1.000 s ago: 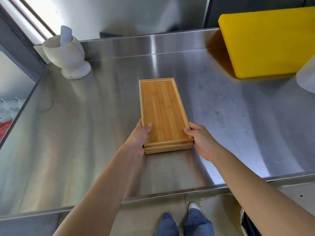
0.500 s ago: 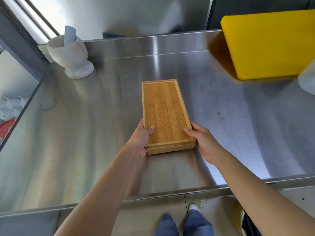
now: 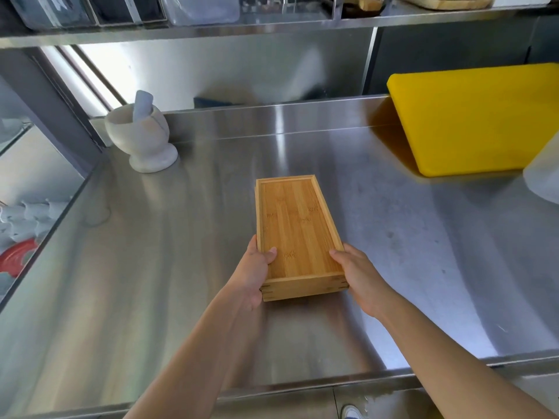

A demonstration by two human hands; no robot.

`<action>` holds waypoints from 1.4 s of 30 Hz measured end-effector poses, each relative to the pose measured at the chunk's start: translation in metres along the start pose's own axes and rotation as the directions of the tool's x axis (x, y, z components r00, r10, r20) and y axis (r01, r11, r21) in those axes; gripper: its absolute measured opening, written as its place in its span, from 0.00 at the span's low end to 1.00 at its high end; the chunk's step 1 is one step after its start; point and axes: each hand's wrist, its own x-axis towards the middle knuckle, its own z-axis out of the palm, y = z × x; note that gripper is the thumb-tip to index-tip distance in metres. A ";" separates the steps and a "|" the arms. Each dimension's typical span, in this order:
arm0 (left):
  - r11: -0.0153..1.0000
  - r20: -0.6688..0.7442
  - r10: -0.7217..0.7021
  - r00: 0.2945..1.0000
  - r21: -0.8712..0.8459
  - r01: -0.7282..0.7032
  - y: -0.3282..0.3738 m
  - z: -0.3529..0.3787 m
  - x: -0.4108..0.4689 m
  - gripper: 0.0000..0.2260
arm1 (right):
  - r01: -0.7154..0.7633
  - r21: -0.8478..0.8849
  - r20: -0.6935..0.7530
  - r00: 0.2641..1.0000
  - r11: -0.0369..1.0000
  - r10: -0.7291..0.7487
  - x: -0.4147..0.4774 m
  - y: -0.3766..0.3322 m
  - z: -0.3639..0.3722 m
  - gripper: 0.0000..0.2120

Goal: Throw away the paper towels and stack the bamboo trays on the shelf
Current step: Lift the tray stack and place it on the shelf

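A stack of rectangular bamboo trays [image 3: 295, 228] is held over the middle of the steel counter [image 3: 151, 267], its long side pointing away from me and its near end raised. My left hand [image 3: 252, 275] grips the near left corner, thumb inside the top tray. My right hand [image 3: 360, 275] grips the near right corner, thumb on the rim. A steel shelf [image 3: 272, 27] runs across the top of the view, above the counter. No paper towels are visible.
A white stone mortar with pestle [image 3: 142, 137] stands at the back left. A yellow cutting board [image 3: 481, 116] leans at the back right, with a translucent white container [image 3: 544, 176] at the right edge. Clear bins [image 3: 199, 9] and wooden items sit on the shelf.
Both hands have lifted the near end of the tray stack off the counter. My view has tilted up, so the shelf above now shows.
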 end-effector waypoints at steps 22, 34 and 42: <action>0.938 -0.005 0.348 0.938 -0.008 -0.348 0.270 0.045 0.067 0.13 | 0.401 0.008 -0.042 0.915 0.916 -0.400 0.111 -0.261 -0.028 0.05; 0.943 -0.012 0.329 0.944 -0.046 -0.330 0.414 0.073 0.198 0.14 | 0.392 0.019 -0.082 0.918 0.920 -0.389 0.257 -0.395 -0.047 0.04; 0.952 -0.042 0.304 0.952 -0.006 -0.305 0.453 0.066 0.273 0.12 | 0.350 0.049 -0.108 0.933 0.935 -0.344 0.346 -0.417 -0.036 0.06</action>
